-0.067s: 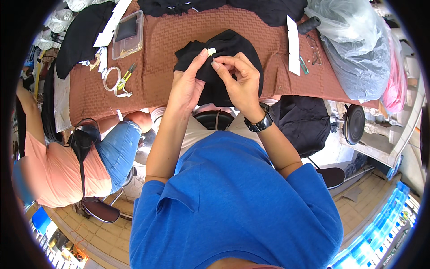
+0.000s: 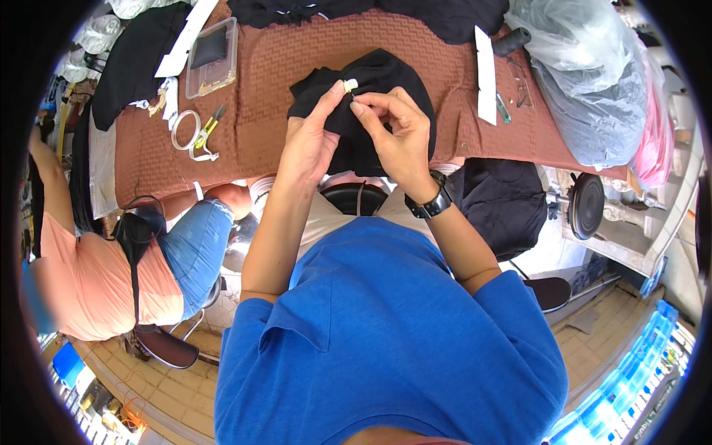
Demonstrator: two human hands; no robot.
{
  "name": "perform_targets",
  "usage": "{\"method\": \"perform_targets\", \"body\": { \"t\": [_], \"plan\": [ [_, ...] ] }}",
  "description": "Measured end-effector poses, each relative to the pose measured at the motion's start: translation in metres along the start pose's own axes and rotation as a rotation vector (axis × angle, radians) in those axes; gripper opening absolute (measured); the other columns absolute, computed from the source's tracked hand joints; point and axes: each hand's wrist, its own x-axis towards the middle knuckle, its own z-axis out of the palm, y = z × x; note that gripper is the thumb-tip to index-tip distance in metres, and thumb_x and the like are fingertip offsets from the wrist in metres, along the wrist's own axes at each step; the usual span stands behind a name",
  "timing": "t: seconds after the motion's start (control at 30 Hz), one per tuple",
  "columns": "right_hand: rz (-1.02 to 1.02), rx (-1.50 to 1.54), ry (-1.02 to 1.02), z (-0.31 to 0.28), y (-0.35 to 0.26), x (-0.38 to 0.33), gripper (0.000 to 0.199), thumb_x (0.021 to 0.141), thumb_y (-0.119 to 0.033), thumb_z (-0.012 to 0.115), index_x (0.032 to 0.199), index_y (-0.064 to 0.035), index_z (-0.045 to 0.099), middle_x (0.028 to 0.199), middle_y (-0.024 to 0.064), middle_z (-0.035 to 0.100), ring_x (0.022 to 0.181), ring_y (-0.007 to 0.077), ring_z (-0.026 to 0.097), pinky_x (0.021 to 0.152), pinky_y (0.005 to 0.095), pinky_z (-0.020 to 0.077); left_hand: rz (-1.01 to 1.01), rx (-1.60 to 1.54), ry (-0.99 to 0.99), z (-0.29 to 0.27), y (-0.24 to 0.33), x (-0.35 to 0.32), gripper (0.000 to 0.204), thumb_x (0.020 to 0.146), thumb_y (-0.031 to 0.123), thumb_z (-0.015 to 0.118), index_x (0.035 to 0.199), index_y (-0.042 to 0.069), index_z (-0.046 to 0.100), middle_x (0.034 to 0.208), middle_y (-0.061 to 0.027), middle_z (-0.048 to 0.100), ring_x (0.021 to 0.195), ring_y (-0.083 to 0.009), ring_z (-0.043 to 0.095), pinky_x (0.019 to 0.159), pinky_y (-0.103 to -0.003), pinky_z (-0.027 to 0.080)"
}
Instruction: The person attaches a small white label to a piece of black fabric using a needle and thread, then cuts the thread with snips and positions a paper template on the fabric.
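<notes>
A piece of black fabric lies gathered over the near edge of the table, between my two hands. My left hand is closed on its left part, the thumb on top and the other fingers partly hidden by the cloth. Beside that thumb tip shows a small white piece; whether it is a tag or a wrap on a fingertip I cannot tell. My right hand pinches thumb and forefinger together right next to it. Whatever thin thing that pinch holds is too small to make out.
Brown patterned cloth covers the table. A clear plastic box, yellow thread snips and a white tape roll lie at left. At right are a white strip, a black thread cone and a bulky plastic bag. Another person sits at left.
My hands and the black fabric stay as they were. The person at left has shifted very slightly.
</notes>
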Motion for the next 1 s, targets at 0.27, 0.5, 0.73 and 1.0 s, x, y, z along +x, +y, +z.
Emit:
{"method": "perform_targets", "body": {
  "t": [0.27,0.5,0.73,1.0],
  "plan": [
    [-0.038,-0.066,0.004,-0.0022,-0.0046,0.0008,0.010,0.086,-0.004,0.077,0.096,-0.0024,0.077,0.075,0.0031,0.060,0.065,0.0087,0.057,0.058,0.0244,0.0450,0.027,-0.005,0.001,0.0011,-0.0008,0.0019,0.017,0.094,0.013,0.074,0.109,0.004,0.071,0.106,-0.0042,0.071,0.101,-0.0124,0.068,0.086,-0.028,0.053],
    [-0.032,-0.065,0.008,-0.0023,-0.0068,0.0025,0.010,0.086,-0.005,0.077,0.096,-0.0029,0.078,0.074,0.0032,0.060,0.065,0.0093,0.056,0.059,0.0248,0.0454,0.042,0.036,0.025,0.0056,0.0010,-0.0005,0.017,0.094,0.012,0.074,0.109,0.004,0.071,0.107,-0.0047,0.072,0.098,-0.0130,0.068,0.083,-0.028,0.053],
    [-0.029,-0.057,0.002,-0.0026,-0.0054,0.0028,0.010,0.086,-0.005,0.077,0.096,-0.0029,0.077,0.073,0.0027,0.060,0.064,0.0090,0.056,0.058,0.0247,0.0451,0.053,0.030,0.016,0.0053,0.0004,-0.0004,0.018,0.094,0.012,0.074,0.109,0.003,0.071,0.106,-0.0060,0.072,0.097,-0.0134,0.069,0.082,-0.027,0.054],
    [-0.008,-0.050,0.005,-0.0023,-0.0059,0.0031,0.010,0.086,-0.005,0.077,0.096,-0.0027,0.077,0.074,0.0025,0.060,0.064,0.0084,0.056,0.058,0.0240,0.0457,0.042,0.046,0.037,0.0060,0.0009,-0.0001,0.020,0.094,0.012,0.074,0.110,0.003,0.070,0.107,-0.0057,0.072,0.098,-0.0133,0.069,0.083,-0.027,0.054]
  ]
}}
